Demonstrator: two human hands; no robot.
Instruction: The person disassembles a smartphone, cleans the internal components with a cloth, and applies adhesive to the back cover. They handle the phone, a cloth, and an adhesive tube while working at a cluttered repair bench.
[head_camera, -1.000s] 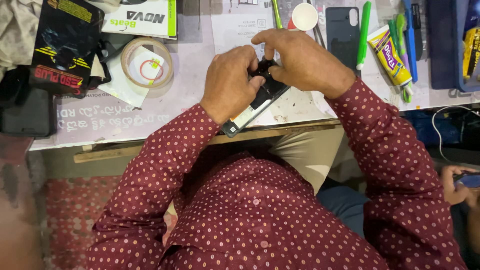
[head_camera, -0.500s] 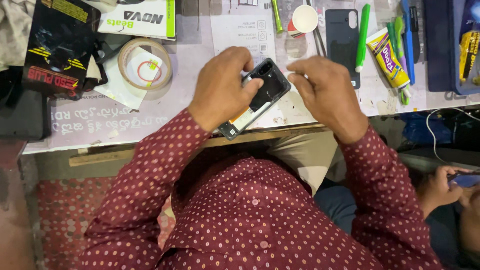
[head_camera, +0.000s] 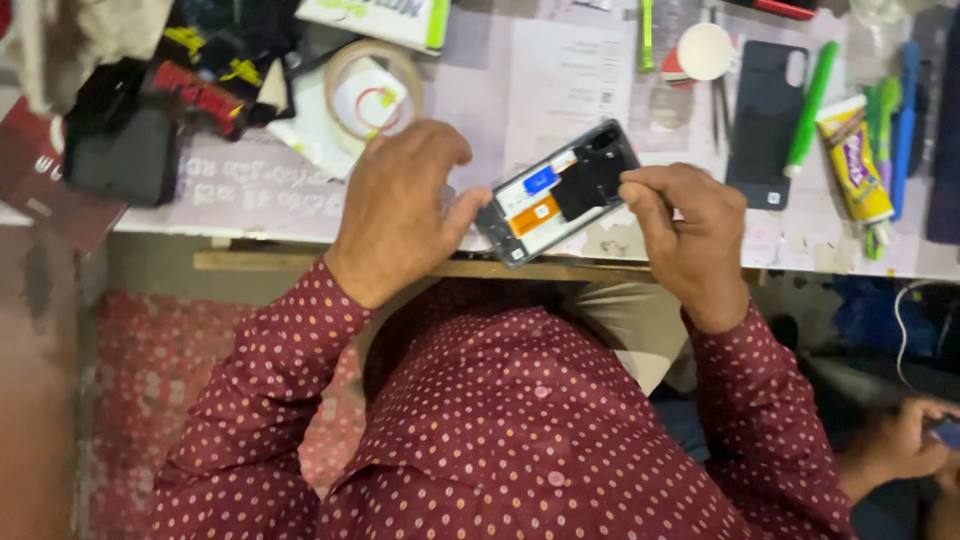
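Note:
An opened phone (head_camera: 540, 200) with its back off lies tilted at the table's near edge, showing a blue and an orange label inside. My left hand (head_camera: 400, 205) grips its lower left end with the thumb against the frame. At the phone's upper right end, my right hand (head_camera: 685, 225) pinches the black part near the camera with thumb and forefinger. Both sleeves are maroon with pale dots.
A roll of clear tape (head_camera: 372, 88) lies behind my left hand, with a black pouch (head_camera: 125, 155) further left. A black phone back cover (head_camera: 765, 120), a green pen (head_camera: 806, 110), a yellow glue tube (head_camera: 855, 160) and a white cap (head_camera: 705, 50) lie at the right. Another person's hand (head_camera: 900, 445) shows bottom right.
My hands were bunched together over the phone. They have drawn apart, the right hand sliding right to the phone's upper end, so the open inside now shows.

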